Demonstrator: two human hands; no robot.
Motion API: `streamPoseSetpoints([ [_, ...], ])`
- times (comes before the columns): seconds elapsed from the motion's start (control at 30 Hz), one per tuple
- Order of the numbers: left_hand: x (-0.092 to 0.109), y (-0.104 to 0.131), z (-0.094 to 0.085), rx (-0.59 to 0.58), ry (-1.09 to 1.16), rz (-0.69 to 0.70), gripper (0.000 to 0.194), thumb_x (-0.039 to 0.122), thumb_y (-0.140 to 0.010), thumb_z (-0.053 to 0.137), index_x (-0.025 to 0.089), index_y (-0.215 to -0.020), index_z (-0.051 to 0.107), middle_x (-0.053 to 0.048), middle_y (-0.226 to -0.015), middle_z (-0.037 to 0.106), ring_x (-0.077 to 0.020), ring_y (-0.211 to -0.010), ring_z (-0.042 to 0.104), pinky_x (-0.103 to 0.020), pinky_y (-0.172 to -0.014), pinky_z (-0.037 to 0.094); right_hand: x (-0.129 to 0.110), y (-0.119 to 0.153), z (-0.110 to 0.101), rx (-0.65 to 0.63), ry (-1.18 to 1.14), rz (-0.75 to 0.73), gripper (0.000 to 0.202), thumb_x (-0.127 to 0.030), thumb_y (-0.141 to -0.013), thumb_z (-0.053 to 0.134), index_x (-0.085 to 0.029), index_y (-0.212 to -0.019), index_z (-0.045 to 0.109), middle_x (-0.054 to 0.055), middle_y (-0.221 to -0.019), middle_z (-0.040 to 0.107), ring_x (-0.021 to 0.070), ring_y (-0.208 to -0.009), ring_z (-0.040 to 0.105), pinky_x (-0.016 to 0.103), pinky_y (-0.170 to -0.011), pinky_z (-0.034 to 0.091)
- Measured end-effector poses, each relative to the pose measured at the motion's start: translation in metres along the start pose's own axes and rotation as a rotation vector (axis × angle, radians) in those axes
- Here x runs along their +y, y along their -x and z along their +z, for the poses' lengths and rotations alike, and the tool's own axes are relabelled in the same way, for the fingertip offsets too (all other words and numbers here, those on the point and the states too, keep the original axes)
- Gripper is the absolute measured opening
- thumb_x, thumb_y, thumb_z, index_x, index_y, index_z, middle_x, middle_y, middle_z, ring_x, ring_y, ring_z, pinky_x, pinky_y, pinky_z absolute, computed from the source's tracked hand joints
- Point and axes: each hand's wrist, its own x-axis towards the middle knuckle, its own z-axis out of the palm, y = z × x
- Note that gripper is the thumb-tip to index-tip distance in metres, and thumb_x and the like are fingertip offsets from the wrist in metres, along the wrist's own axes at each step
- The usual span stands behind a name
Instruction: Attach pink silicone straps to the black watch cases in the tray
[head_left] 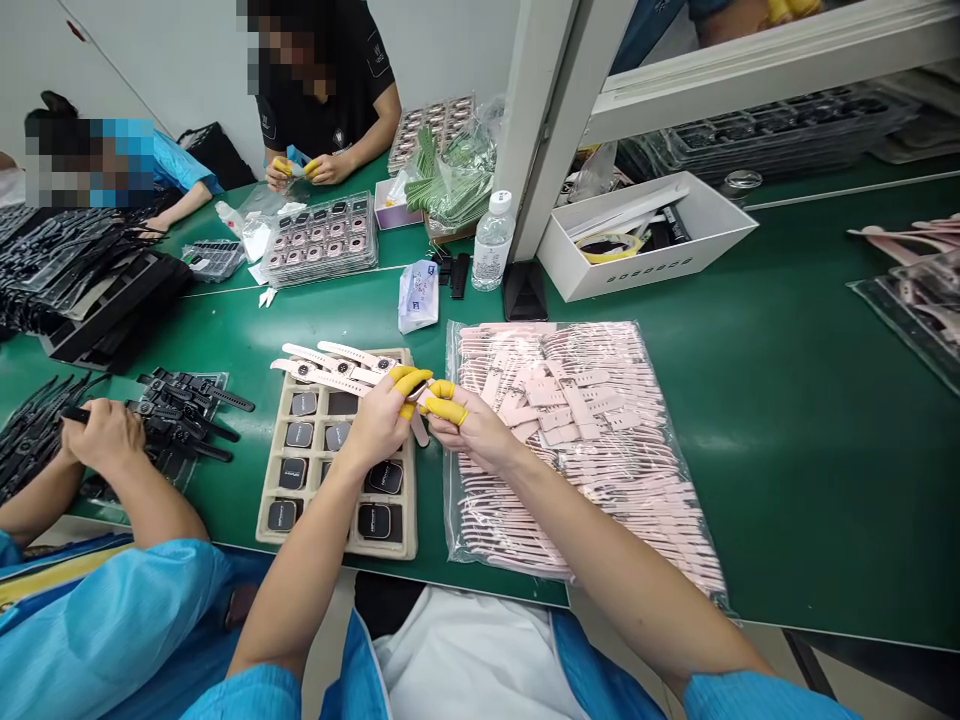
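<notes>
Yellow finger covers are on the fingertips of both hands. My left hand [379, 420] grips a smartwatch [418, 389] whose dark edge shows between the fingers; a pink strap hangs below it. Pinched in my right hand [471, 428] is a pink watch strap at the watch's side, partly hidden by the fingers. Under my left forearm lies a beige compartment tray [271, 460] with square dark-faced watch bodies [299, 434]. Several watches with pale pink straps [343, 368] lie across its far edge. Right of it, a clear plastic bag [452, 480] carries many pink straps [600, 500].
Behind stand a water bottle [493, 243], a tissue pack [418, 297], a white box [652, 240] and a post [541, 130]. At left, a co-worker's hands [105, 435] are near black watches [187, 410]. Across the table, another person [330, 90] works beside a watch tray [321, 240].
</notes>
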Motion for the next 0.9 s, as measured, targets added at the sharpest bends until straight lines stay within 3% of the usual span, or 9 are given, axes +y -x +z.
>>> streamPoseSetpoints([
  [0.3, 0.0020, -0.0023, 0.0012, -0.009, 0.070, 0.031, 0.041, 0.014, -0.102, 0.042, 0.018, -0.140, 0.055, -0.015, -0.131, 0.062, -0.0237, -0.124, 0.061, -0.042, -0.106, 0.053, -0.0018, -0.0010, -0.0002, 0.013, -0.096, 0.021, 0.034, -0.043, -0.085, 0.076, -0.023, -0.092, 0.049, -0.013, -0.054, 0.036, 0.0038, -0.041, 0.017, 0.016, -0.039, 0.010],
  [0.5, 0.0042, -0.0063, -0.0032, -0.017, 0.199, 0.089, 0.037, 0.013, -0.100, 0.042, 0.021, -0.132, 0.058, -0.010, -0.116, 0.062, -0.0212, -0.108, 0.062, -0.040, -0.097, 0.055, -0.0031, -0.0010, -0.0001, 0.002, -0.055, 0.017, 0.032, -0.040, -0.082, 0.078, -0.021, -0.090, 0.053, -0.012, -0.051, 0.039, 0.0038, -0.041, 0.018, 0.016, -0.039, 0.011],
  [0.7, 0.0028, -0.0035, 0.0006, -0.045, 0.099, 0.060, 0.043, 0.014, -0.101, 0.039, 0.019, -0.142, 0.053, -0.014, -0.127, 0.057, -0.0244, -0.120, 0.059, -0.044, -0.106, 0.052, -0.0054, -0.0016, 0.0007, 0.047, -0.098, 0.011, 0.034, -0.040, -0.080, 0.079, -0.022, -0.086, 0.051, -0.012, -0.050, 0.038, 0.0035, -0.039, 0.019, 0.016, -0.037, 0.011],
  [0.9, 0.0072, -0.0009, -0.0048, -0.129, 0.123, 0.054, 0.049, 0.026, -0.107, 0.036, 0.021, -0.155, 0.043, -0.016, -0.139, 0.053, -0.0266, -0.131, 0.055, -0.046, -0.114, 0.048, -0.0084, -0.0032, -0.0026, 0.112, -0.078, 0.009, 0.039, -0.043, -0.077, 0.080, -0.023, -0.080, 0.047, -0.013, -0.048, 0.034, 0.0032, -0.037, 0.018, 0.016, -0.037, 0.010],
])
